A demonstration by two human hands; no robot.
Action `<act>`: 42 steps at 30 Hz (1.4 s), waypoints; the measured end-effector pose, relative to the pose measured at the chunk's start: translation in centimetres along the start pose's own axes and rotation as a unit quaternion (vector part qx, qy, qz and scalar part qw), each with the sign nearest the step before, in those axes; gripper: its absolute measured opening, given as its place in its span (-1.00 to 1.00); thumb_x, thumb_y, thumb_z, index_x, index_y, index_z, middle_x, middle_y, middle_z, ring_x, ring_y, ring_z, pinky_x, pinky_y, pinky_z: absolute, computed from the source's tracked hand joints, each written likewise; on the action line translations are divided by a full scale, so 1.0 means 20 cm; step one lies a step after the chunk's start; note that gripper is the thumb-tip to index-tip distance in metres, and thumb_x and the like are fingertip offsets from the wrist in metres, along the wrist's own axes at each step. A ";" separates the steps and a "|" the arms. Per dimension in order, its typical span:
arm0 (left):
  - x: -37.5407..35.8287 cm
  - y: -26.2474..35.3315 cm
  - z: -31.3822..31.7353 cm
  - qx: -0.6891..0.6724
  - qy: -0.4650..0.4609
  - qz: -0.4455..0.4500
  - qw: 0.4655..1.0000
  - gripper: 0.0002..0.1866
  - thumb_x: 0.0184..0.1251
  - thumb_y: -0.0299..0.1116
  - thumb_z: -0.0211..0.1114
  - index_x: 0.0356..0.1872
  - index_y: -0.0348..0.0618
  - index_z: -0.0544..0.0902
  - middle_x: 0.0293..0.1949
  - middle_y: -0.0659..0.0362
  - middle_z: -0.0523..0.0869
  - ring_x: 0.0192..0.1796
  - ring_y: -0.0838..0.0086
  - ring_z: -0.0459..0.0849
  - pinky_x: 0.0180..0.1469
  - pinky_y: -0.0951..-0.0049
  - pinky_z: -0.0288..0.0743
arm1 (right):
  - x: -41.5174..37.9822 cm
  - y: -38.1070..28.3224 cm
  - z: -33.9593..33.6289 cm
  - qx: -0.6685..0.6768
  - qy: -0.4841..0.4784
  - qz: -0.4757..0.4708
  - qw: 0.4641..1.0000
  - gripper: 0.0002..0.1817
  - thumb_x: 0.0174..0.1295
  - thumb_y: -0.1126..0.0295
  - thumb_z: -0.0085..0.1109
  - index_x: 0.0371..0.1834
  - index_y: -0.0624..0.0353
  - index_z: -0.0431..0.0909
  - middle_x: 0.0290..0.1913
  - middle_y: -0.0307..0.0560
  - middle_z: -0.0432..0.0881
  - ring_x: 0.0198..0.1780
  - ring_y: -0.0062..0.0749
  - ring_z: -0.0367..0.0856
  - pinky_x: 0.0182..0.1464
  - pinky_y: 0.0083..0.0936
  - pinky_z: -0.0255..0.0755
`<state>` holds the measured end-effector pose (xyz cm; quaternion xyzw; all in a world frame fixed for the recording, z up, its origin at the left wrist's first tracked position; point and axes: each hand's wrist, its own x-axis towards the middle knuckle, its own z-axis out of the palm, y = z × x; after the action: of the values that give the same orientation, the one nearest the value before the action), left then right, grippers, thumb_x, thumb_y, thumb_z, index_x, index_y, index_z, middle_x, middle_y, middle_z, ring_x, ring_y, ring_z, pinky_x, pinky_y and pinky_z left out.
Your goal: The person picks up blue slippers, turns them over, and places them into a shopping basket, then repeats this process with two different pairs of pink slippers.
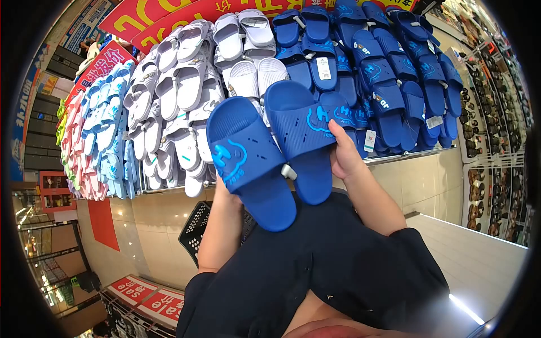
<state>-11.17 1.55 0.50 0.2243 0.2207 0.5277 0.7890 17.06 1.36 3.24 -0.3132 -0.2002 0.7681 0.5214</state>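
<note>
A pair of dark blue slide slippers is held up in front of my chest, joined by a small white fastener (288, 172). The left slipper (262, 194) has a light blue raised pattern on its strap. My left hand (226, 193) grips it from the outer side, with most fingers hidden behind it. My right hand (345, 151) holds the right slipper (307, 172) by its strap's outer side, thumb on top. Just beyond hang rows of matching blue slippers (389, 101).
The display rack also carries white slippers (191, 84), light blue ones (112, 146) and pink ones (87, 160). Red signs (152, 25) run behind it. A black perforated basket (194, 231) is at my left. Footwear shelves (496, 141) stand at right; red sale signs (149, 298) lie lower left.
</note>
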 end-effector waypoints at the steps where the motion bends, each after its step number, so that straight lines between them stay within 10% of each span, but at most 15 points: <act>1: -0.06 0.05 0.06 0.011 0.011 -0.004 1.000 -0.34 0.57 0.10 -0.03 0.44 -0.21 0.30 0.31 0.00 0.54 0.35 0.19 0.52 0.39 0.16 0.39 | 0.01 0.00 -0.01 -0.019 -0.016 -0.022 0.999 -0.41 0.48 0.05 0.02 0.40 0.24 0.36 0.35 -0.03 0.51 0.32 -0.26 0.52 0.39 -0.24 0.35; 16: -0.09 0.10 0.38 0.291 0.141 0.139 0.936 -0.54 0.43 -0.42 0.26 0.29 -0.31 0.43 0.07 0.17 0.64 0.08 0.56 0.58 0.16 0.47 0.47 | 0.02 -0.11 0.02 -0.113 -0.051 -0.141 0.982 -0.40 0.38 0.09 0.25 0.31 0.30 0.41 0.15 -0.15 0.61 0.20 -0.51 0.54 0.33 -0.47 0.34; 22: -0.11 0.06 0.32 0.252 0.064 0.171 0.950 -0.53 0.49 -0.41 0.16 0.35 -0.34 0.37 0.15 0.12 0.60 0.18 0.49 0.55 0.29 0.39 0.40 | 0.02 -0.13 -0.04 -0.122 -0.071 -0.152 0.978 -0.28 0.32 -0.04 0.31 0.33 0.31 0.38 0.16 -0.13 0.61 0.19 -0.49 0.55 0.32 -0.45 0.36; 29: -0.04 -0.10 0.35 0.176 0.175 0.179 0.952 -0.61 0.62 -0.25 0.04 0.28 -0.28 0.44 0.18 0.09 0.64 0.21 0.37 0.62 0.27 0.30 0.48 | -0.01 -0.19 -0.05 -0.137 -0.094 -0.152 0.974 -0.14 0.25 -0.07 0.38 0.40 0.34 0.30 0.21 -0.08 0.58 0.24 -0.44 0.53 0.33 -0.43 0.36; 37: -0.11 -0.18 0.33 0.229 0.317 0.038 0.920 -0.56 0.59 -0.15 0.12 0.25 -0.29 0.42 -0.14 0.12 0.68 -0.14 0.53 0.65 -0.07 0.44 0.58 | -0.06 -0.23 0.04 -0.184 -0.079 -0.182 0.963 -0.14 0.21 0.12 0.47 0.41 0.44 0.25 0.22 -0.01 0.56 0.27 -0.42 0.50 0.35 -0.41 0.34; 42: -0.25 -0.17 0.51 0.059 0.137 -0.086 0.985 -0.47 0.59 -0.14 0.06 0.42 -0.15 0.20 -0.10 -0.03 0.70 -0.14 0.33 0.74 -0.09 0.36 0.63 | -0.07 -0.14 0.07 -0.242 -0.124 -0.176 0.946 -0.14 0.20 0.20 0.47 0.43 0.42 0.20 0.28 0.05 0.51 0.28 -0.35 0.50 0.35 -0.41 0.33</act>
<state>-4.43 -5.47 7.29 0.1765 0.3761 0.4699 0.7788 18.43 1.19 6.40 -0.2919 -0.4947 0.6256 0.5280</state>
